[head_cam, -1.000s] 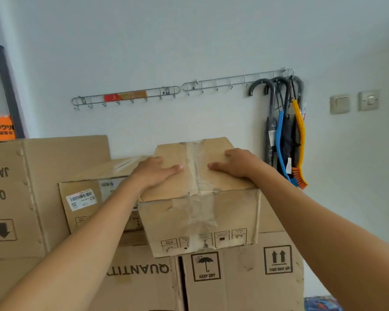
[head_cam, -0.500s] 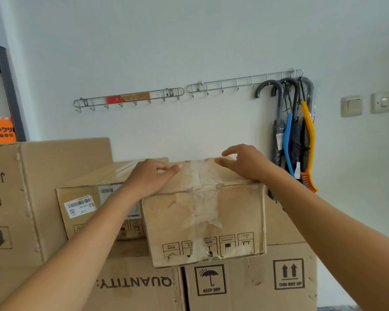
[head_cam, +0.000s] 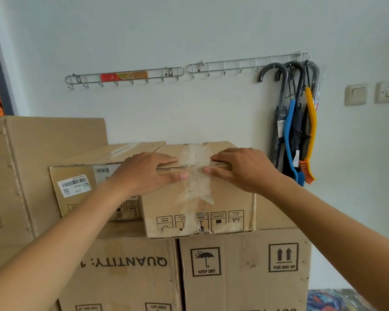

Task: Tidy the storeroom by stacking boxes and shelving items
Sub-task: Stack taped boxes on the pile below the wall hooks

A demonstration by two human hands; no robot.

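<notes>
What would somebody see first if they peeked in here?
Two hands, the left hand and the right hand, press on the top front edge of a taped box in the middle, which sits on bigger boxes. Next come the umbrellas, a blue brush and an orange brush, all hanging from the hook rail on the wall at right.

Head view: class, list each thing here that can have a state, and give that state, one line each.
taped box, closed, stacked on top.
left hand, fingers straight, pressing its top front edge.
right hand, likewise.
labelled box, closed, beside it.
Quantity box, print upside down.
Keep Dry box, upright.
umbrellas, folded, hanging on the hook rail.
brushes, hanging.
</notes>
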